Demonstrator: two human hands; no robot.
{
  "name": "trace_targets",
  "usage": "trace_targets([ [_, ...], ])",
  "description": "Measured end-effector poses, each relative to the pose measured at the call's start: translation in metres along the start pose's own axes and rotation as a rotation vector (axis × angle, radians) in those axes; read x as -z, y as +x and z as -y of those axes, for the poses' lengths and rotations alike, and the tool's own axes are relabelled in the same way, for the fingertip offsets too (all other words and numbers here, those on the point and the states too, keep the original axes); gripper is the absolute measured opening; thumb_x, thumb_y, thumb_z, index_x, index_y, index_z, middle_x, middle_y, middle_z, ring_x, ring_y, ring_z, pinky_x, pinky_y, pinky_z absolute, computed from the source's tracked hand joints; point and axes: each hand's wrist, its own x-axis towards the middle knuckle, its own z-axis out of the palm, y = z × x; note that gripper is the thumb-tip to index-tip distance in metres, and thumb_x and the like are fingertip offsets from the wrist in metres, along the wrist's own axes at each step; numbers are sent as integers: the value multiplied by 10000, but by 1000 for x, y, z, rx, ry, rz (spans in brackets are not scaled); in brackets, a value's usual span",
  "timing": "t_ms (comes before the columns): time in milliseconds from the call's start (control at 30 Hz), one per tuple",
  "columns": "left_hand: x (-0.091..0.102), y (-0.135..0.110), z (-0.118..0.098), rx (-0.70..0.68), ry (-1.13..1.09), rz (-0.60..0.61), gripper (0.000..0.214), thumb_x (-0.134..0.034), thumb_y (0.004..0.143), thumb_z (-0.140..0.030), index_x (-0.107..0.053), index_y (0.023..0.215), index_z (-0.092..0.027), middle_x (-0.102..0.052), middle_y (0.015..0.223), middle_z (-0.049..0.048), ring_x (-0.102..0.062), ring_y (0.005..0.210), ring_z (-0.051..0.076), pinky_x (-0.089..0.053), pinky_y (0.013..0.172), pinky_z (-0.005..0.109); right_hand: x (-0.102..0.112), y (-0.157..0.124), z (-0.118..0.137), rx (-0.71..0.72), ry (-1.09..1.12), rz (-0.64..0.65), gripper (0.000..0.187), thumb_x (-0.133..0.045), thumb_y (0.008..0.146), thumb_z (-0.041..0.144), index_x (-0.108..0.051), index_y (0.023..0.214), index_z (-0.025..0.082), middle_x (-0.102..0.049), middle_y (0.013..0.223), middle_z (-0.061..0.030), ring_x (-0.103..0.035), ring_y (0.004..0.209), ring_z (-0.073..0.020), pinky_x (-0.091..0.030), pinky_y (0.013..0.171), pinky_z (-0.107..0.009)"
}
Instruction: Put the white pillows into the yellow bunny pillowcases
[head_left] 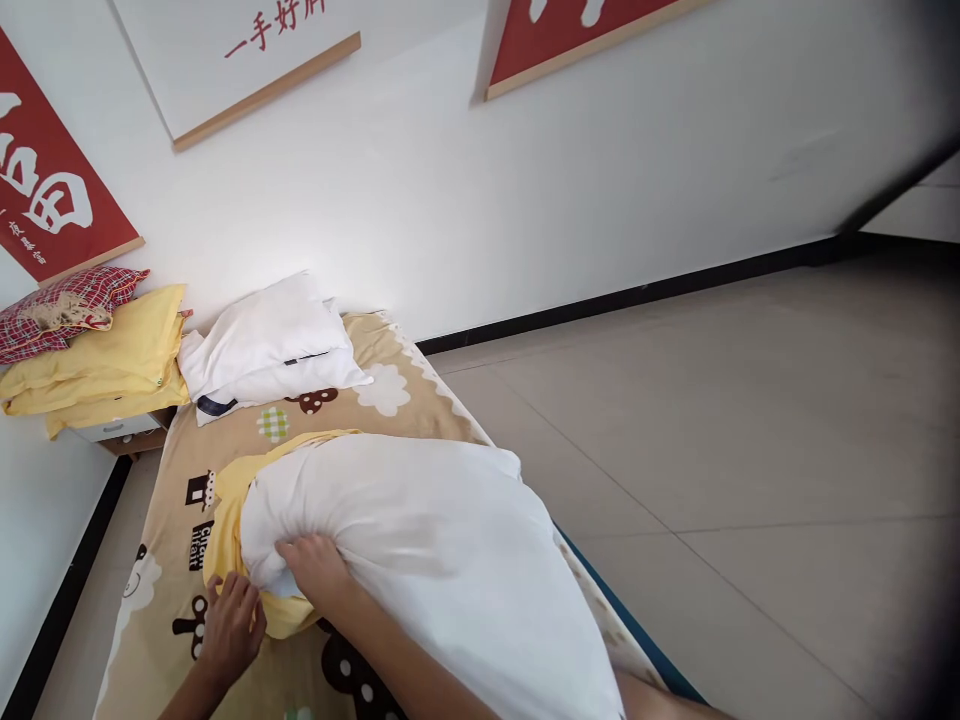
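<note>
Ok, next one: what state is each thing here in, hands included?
Large white pillow: lying flat, creased near its left end
Yellow cloth: rumpled, showing around that end
Right hand: fingers pressed against the pillow
Left hand: fingers curled at the yellow cloth
Patterned sheet: spread out, partly covered
White pillows: stacked
Yellow bedding: piled up
Plaid pillow: atop the yellow bedding
Drawer: looks shut
Wall scrolls: hanging unrolled

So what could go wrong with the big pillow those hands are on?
It could slide off: the pillow lies right by the edge of the bed, with the floor beside it.

It might slip or swing, since the right hand holds just one end.

The yellow cloth by the left hand could bunch up, as the pillow partly covers it.
</note>
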Motion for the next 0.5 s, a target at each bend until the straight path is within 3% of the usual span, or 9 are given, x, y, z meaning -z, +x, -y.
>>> trace_targets([
  [67, -11, -12, 1, -70, -65, 5, 212, -421, 851, -88, -591, 785, -197, -619, 781, 41, -572, 808, 189, -416, 855, 370, -5, 4, -3, -47, 34, 51, 323, -412, 913, 104, -701, 997, 221, -736, 845, -94, -677, 815, -207, -430, 671, -291],
  [133, -30, -20, -7, -83, -129, 59, 292, -404, 827, -64, -636, 956, -185, -669, 945, 76, -597, 950, 205, -431, 910, 365, -12, 5, -9, -88, 64, 99, 359, -426, 882, 77, -723, 1006, 235, -750, 882, -84, -688, 816, -199, -435, 667, -277],
  [200, -46, -20, -17, -17, -145, 181, 403, -413, 806, -64, -624, 1130, -178, -670, 1118, 94, -575, 1115, 224, -413, 991, 387, -18, 4, -14, -116, 88, 133, 398, -433, 856, 59, -729, 1045, 245, -757, 925, -79, -694, 841, -198, -444, 685, -273],
  [267, -53, -14, -25, 119, -110, 342, 394, -451, 806, -108, -635, 1146, -183, -661, 1180, 97, -549, 1186, 255, -381, 1040, 446, -23, 3, -17, -131, 105, 152, 421, -435, 844, 59, -725, 1084, 248, -756, 958, -85, -694, 873, -201, -451, 708, -276],
  [367, -44, 2, -27, 299, -6, 586, 320, -478, 846, -224, -675, 1087, -151, -656, 1183, 136, -529, 1207, 310, -328, 1062, 529, -27, 1, -19, -132, 124, 162, 443, -437, 844, 77, -707, 1142, 262, -750, 994, -88, -688, 918, -208, -453, 733, -279],
  [500, -27, 14, -20, 294, 52, 800, 413, -499, 865, -304, -661, 1171, -78, -646, 1195, 197, -524, 1205, 335, -291, 1087, 526, -28, 2, -20, -120, 141, 152, 454, -423, 847, 83, -701, 1155, 268, -744, 1022, -88, -678, 954, -221, -454, 762, -292],
])
